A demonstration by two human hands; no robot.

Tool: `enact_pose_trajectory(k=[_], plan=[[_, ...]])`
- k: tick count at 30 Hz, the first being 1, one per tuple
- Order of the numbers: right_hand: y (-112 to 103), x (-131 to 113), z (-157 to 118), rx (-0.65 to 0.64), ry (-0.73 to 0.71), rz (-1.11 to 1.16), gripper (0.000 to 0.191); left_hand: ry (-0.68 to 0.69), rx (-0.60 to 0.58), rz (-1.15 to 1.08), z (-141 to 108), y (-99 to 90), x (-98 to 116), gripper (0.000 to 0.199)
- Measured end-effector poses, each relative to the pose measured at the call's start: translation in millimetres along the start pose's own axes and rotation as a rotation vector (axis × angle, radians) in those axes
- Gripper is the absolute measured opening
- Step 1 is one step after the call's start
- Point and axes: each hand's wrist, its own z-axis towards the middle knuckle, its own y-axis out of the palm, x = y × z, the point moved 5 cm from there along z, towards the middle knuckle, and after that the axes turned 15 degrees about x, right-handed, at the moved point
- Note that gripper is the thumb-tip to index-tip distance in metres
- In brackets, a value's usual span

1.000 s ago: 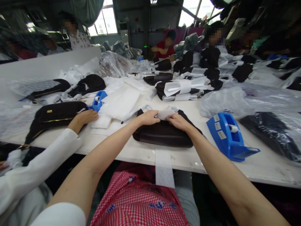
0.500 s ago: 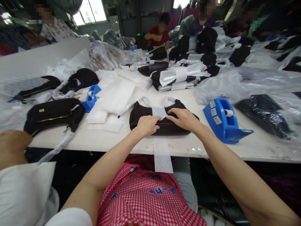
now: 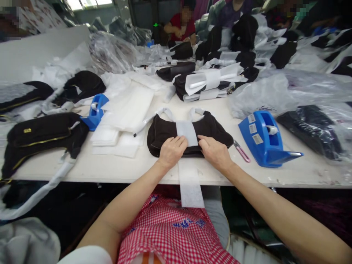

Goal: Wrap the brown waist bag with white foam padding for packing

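A dark brown bag (image 3: 211, 129) lies on the white table (image 3: 110, 168) in front of me, its handles wrapped in white foam. A white foam strip (image 3: 187, 132) runs over the bag's middle and hangs down past the table edge. My left hand (image 3: 172, 150) presses on the bag's near edge just left of the strip, fingertips touching it. On the other side of the strip, my right hand (image 3: 216, 151) presses the same edge. Both hands lie flat, holding the strip down against the bag.
A blue tape dispenser (image 3: 265, 139) stands right of the bag, with a pink-handled tool (image 3: 242, 151) between them. A second blue dispenser (image 3: 95, 112), stacked foam sheets (image 3: 123, 124) and a black bag with gold trim (image 3: 41, 137) lie left. Wrapped bags, plastic and seated people fill the far side.
My hands slid from the bag's top toward its near edge, smoothing the foam strip down over it. The neighbour's hand on the left has left the view. The camera tilted downward.
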Motion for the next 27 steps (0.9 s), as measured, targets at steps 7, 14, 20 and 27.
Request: enact_pose_trajectory(k=[7,14,20,27], plan=[[9.5,26.5,-0.1,-0.144,-0.136,0.3,0.025,0.06,-0.042,0.015,-5.9,-0.2,-3.9,0.027],[17.8,52.2,-10.1,-0.274,0.089,0.497,0.036,0.044,0.081,0.081,-12.7,6.8,3.1,0.026],[8.9,25.0,94.4,-0.41,0.307,0.816,0.028,0.031,0.114,0.033,-13.6,5.8,2.7,0.025],[110.3,-116.2,240.3,-0.395,0.711,0.643,0.049,-0.011,-0.02,-0.059,-17.0,31.9,3.8,0.024]])
